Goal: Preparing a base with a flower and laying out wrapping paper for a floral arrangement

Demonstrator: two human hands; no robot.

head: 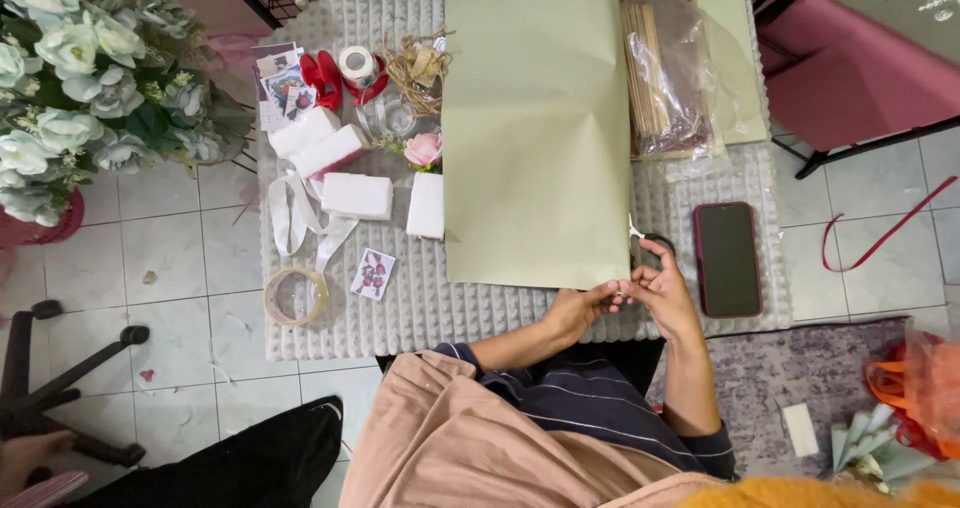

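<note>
Landmark: the big sheet of pale green paper (535, 128) lies flat on the white bumpy mat (450, 308), reaching from the mat's far edge down to its near edge.
Left hand: the left hand (578, 308) sits at the sheet's near right corner, fingers curled and pinching the paper's lower edge.
Right hand: the right hand (660, 290) is just right of that same corner, fingertips meeting the left hand's; the fingers are drawn in narrowly, and whether they grip the paper or only touch it cannot be told.
Scissors: dark scissors (650, 240) peek out beside the sheet's right edge, just above the right hand, mostly hidden.
Phone: a phone (727, 259) with a pink-red case and a dark screen lies face up, right of the sheet, near the right hand.
Plastic bag: a clear bag of thin wooden sticks (662, 73) lies by the sheet's upper right side.
White blocks: several white blocks (357, 195) lie left of the sheet, one touching its left edge.
Pink rose: a small pink rose (424, 149) rests just beside the sheet's left edge.
Tape rolls: a clear tape roll (296, 296) sits well left of the sheet's lower corner; a white one (357, 65) lies further up.
Flowers: a bunch of pale flowers (90, 78) stands far left of the sheet, off the mat.
Red ribbon: a red ribbon (880, 233) lies on the tiled floor, far right of the sheet.
</note>
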